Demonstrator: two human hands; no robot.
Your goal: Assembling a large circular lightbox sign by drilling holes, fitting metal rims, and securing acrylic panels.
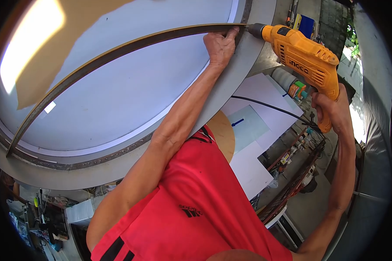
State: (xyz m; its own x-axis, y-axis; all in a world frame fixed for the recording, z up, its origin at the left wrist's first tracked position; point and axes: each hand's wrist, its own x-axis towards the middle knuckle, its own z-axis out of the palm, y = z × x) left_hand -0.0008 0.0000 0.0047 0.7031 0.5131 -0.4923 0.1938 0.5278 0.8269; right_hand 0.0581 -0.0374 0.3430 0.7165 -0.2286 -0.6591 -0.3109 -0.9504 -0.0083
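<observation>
My right hand is wrapped round the grip of an orange power drill at the upper right. The drill's dark chuck points left, at the end of a long curved metal strip. Close beside that end, my left hand pinches the strip between thumb and fingers. The strip arches over a large round panel with a pale, glossy face, its far end resting by the rim at lower left. A grey ring-shaped rim borders the panel. The drill's tip is too small to make out.
A black cable runs below the drill. White sheets and a tan round board lie under the rim. Tools and clutter fill the lower left, and a metal rack stands at lower right.
</observation>
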